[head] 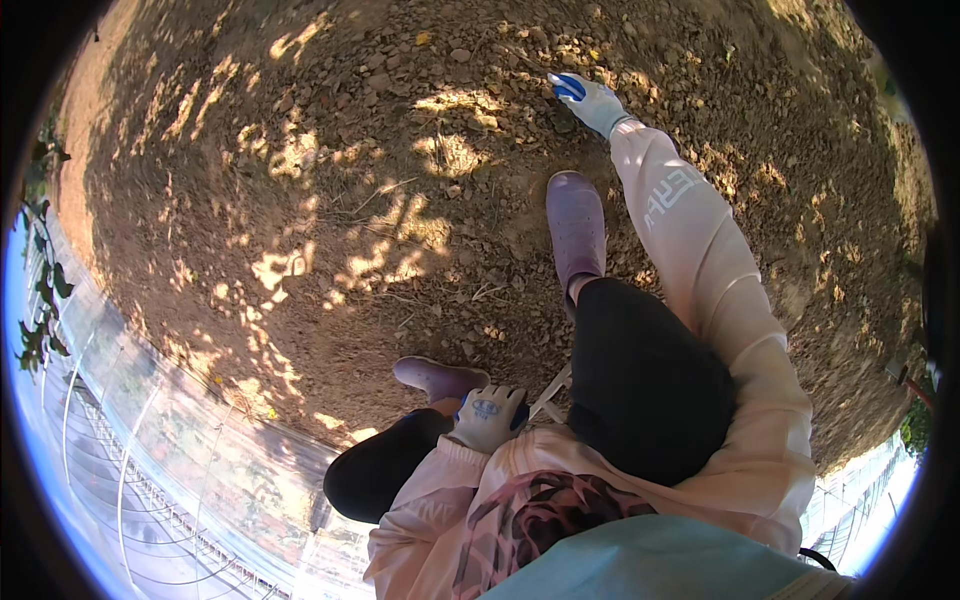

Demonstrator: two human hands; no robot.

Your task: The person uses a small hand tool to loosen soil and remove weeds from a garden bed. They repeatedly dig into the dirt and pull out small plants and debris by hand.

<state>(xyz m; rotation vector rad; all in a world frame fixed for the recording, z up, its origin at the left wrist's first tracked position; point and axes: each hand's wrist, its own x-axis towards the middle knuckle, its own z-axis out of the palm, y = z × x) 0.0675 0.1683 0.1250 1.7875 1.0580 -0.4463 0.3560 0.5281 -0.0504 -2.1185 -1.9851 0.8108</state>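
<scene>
My right hand (pixel 591 103) reaches far forward, low over the stony soil (pixel 510 112). It wears a white work glove with blue-coated fingers. The fingers point left; whether anything sits between them cannot be made out. My left hand (pixel 486 417), in a matching glove, rests back-side up in front of my body, beside my left knee (pixel 397 465). Its fingers bend down out of sight, so their grip is hidden. Both sleeves are pale pink, and the right sleeve (pixel 690 202) bears printed lettering.
My purple shoes (pixel 576 221) stand on the ground, one forward and one to the left. Pale bars (pixel 551 394) show between my legs. Dry stems (pixel 382 193) and sunlit patches mark the soil. Leafy twigs (pixel 49 285) and a film-covered frame structure (pixel 135 465) lie left.
</scene>
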